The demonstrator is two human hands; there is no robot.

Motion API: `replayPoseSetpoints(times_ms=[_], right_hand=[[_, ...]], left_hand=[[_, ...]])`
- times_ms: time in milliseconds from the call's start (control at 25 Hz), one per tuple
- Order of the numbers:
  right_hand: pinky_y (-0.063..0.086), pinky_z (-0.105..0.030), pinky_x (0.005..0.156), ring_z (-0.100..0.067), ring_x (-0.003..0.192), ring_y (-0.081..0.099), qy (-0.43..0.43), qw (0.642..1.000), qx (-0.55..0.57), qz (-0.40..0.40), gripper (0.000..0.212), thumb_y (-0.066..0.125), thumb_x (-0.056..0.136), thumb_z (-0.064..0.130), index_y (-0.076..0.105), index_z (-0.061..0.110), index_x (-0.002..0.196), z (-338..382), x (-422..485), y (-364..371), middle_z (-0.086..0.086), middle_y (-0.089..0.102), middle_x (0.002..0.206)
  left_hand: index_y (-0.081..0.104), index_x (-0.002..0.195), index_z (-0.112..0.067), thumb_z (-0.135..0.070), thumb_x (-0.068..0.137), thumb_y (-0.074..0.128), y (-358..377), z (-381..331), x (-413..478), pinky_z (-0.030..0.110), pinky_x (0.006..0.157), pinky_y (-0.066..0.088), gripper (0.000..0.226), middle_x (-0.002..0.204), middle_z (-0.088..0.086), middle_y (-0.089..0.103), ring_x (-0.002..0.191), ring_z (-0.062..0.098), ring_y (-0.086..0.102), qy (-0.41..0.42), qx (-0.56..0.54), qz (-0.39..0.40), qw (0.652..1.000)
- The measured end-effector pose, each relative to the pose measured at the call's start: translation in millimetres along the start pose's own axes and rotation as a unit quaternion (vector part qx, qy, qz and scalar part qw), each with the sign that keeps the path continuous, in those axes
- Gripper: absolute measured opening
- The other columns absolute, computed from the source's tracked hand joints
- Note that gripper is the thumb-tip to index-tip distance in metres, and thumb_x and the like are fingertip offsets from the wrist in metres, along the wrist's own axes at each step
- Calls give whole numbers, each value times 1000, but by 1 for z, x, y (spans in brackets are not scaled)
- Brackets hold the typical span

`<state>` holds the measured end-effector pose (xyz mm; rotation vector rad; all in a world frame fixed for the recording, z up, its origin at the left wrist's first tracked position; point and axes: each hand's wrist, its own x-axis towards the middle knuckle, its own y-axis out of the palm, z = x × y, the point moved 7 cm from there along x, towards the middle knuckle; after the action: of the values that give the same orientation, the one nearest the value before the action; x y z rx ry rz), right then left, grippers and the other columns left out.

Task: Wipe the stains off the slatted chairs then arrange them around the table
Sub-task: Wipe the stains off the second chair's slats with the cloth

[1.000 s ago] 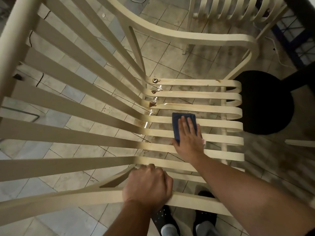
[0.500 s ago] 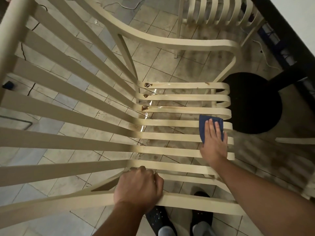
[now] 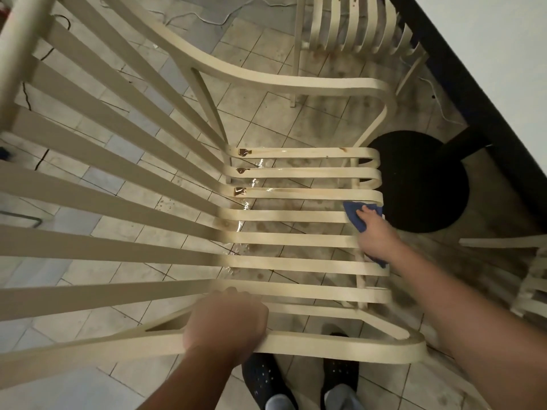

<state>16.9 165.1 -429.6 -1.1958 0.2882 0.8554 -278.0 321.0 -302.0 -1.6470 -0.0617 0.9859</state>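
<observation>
A cream slatted chair [image 3: 296, 214] fills the view from above, its back slats fanning to the left. Brown stains and wet shine sit on the far seat slats near the backrest. My left hand [image 3: 228, 321] is shut on the chair's near armrest [image 3: 340, 347]. My right hand [image 3: 376, 235] presses a blue cloth [image 3: 355, 213] onto the front end of the middle seat slats, at the seat's right edge. A second slatted chair [image 3: 352, 25] stands at the top. The table's white top [image 3: 488, 39] with a dark edge fills the upper right corner.
The table's black round base [image 3: 426, 184] rests on the tiled floor just right of the seat. Part of another slatted chair [image 3: 529, 291] shows at the right edge. White cables [image 3: 189, 17] lie on the floor at the top. My feet stand below the armrest.
My right hand has slid the cloth along the seat slats from the middle to the front right end. My left hand keeps its hold on the armrest.
</observation>
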Motion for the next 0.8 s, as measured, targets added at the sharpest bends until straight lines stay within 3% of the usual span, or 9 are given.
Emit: replayPoseSetpoints(times_ms=[80, 160, 240, 280, 320, 440, 560, 680, 800], right_hand=[[61, -41, 83, -29, 105, 66, 90, 976, 196, -14, 47, 57, 92, 0, 55, 16, 137, -4, -7, -19, -11, 59, 124], [62, -31, 60, -19, 75, 69, 157, 858, 489, 18, 27, 50, 92, 0, 59, 7, 117, 4, -24, -26, -12, 61, 95], [63, -29, 70, -22, 85, 71, 142, 668, 728, 60, 27, 45, 91, -1, 60, 3, 113, 23, -41, -36, -16, 66, 102], [63, -31, 76, -25, 89, 71, 114, 610, 781, 72, 28, 46, 91, 2, 62, 4, 114, 30, -49, -45, -18, 69, 108], [62, -31, 78, -26, 90, 71, 83, 591, 798, 87, 26, 52, 91, 6, 64, 4, 114, 39, -56, -53, -18, 70, 111], [62, -31, 74, -24, 86, 72, 49, 638, 757, 132, 36, 68, 91, 30, 66, 12, 122, 63, -67, -51, -13, 75, 110], [63, -38, 77, -29, 92, 75, 51, 703, 694, 144, 37, 65, 95, 16, 62, 20, 131, 69, -61, -34, -12, 75, 115], [56, -45, 97, -30, 115, 69, 16, 763, 624, 169, 47, 65, 92, 7, 58, 21, 137, 76, -56, -23, -10, 70, 127], [52, -41, 99, -25, 112, 69, -6, 832, 540, 130, 51, 68, 91, 3, 55, 18, 138, 79, -54, -19, -1, 76, 112]], left_hand=[[71, 97, -21, -51, 101, 24, -1, 0, 0, 33, 71, 47, 56, 97, -3, 68, 82, 18, 62, -4, 1, -2, 1000], [71, 97, -21, -51, 101, 24, 0, 0, 0, 33, 75, 50, 55, 98, -3, 68, 86, 18, 64, -8, -1, -3, 1000], [70, 95, -22, -51, 101, 24, 0, 0, 0, 32, 74, 51, 55, 95, -3, 67, 84, 17, 64, -11, -10, -3, 1000], [69, 94, -22, -52, 101, 23, -1, 0, 1, 32, 74, 51, 55, 94, -4, 66, 82, 16, 63, -12, -14, -5, 1000], [69, 94, -23, -52, 101, 23, 0, 1, 1, 32, 73, 50, 55, 93, -5, 65, 81, 15, 62, -14, -17, -7, 1000], [69, 92, -23, -52, 100, 24, 0, 1, 1, 33, 67, 42, 54, 91, -5, 65, 76, 15, 57, -19, -15, -13, 1000], [70, 89, -22, -51, 100, 25, -1, 1, 0, 33, 66, 38, 55, 91, -4, 66, 77, 18, 59, -23, -6, -16, 1000], [69, 86, -21, -51, 99, 25, -1, 1, 0, 34, 66, 38, 54, 89, -4, 65, 76, 18, 60, -24, -3, -13, 1000], [68, 85, -20, -51, 100, 26, -3, 0, 0, 33, 65, 38, 54, 87, -3, 63, 74, 19, 59, -22, -6, -17, 1000]])
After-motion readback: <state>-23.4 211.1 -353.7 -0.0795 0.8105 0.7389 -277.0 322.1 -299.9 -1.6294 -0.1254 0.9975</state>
